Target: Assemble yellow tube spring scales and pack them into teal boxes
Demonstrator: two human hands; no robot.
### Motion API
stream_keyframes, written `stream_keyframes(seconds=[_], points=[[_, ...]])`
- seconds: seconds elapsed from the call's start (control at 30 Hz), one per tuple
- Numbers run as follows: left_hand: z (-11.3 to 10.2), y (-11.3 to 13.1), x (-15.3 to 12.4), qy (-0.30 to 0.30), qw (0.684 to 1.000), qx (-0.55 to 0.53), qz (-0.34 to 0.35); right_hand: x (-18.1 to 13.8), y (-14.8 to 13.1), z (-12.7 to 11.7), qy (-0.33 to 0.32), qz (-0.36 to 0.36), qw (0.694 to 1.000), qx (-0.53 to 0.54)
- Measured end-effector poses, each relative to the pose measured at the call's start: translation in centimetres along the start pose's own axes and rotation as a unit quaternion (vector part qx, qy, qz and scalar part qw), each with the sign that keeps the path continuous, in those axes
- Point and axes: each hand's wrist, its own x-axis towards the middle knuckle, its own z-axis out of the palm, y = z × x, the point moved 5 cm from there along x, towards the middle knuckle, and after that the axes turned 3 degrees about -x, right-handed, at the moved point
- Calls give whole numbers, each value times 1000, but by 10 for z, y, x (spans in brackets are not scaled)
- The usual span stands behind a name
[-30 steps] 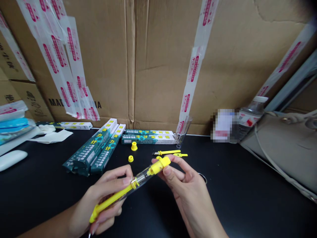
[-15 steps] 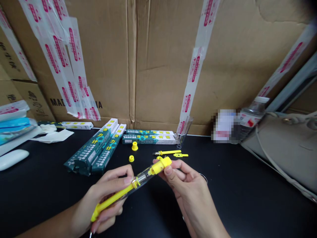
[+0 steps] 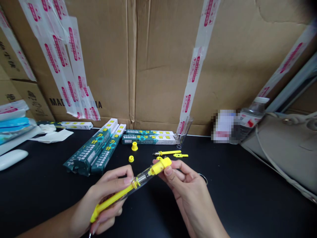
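Note:
A tubular spring scale (image 3: 142, 178), with a clear barrel and yellow inner parts, slants up to the right between my hands. My left hand (image 3: 111, 191) is wrapped round its lower part, the thumb near a yellow ring. At the upper end, my right hand (image 3: 183, 178) pinches the yellow cap (image 3: 160, 166) between thumb and fingers. Part of a metal hook shows below my left hand. Beyond my hands lie a yellow rod with a metal end (image 3: 169, 152), a flat yellow piece (image 3: 180, 155), a flanged yellow cap (image 3: 134, 146) and a small yellow cap (image 3: 131, 159).
Green-and-white spring scale boxes (image 3: 92, 152) lie at the left, and more boxes (image 3: 150, 139) at the back. A clear tube (image 3: 184, 134) stands tilted beside them. A plastic bottle (image 3: 250, 120) and a grey bag (image 3: 284, 152) are at the right. A cardboard wall (image 3: 160, 66) closes off the back.

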Motion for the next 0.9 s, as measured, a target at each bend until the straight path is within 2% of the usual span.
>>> stream_keyframes(seconds=[0.23, 0.4, 0.63, 0.9], points=[[2, 2, -2, -11, 1000, 5, 1, 1, 0, 1, 1, 13, 1000, 17], [2, 2, -1, -16, 1000, 0, 1, 1, -2, 2, -5, -1, 1000, -9], [-2, 0, 3, 5, 1000, 2, 9, 1, 0, -1, 6, 1, 1000, -2], [3, 3, -1, -17, 1000, -4, 4, 1, -2, 2, -6, -1, 1000, -12]])
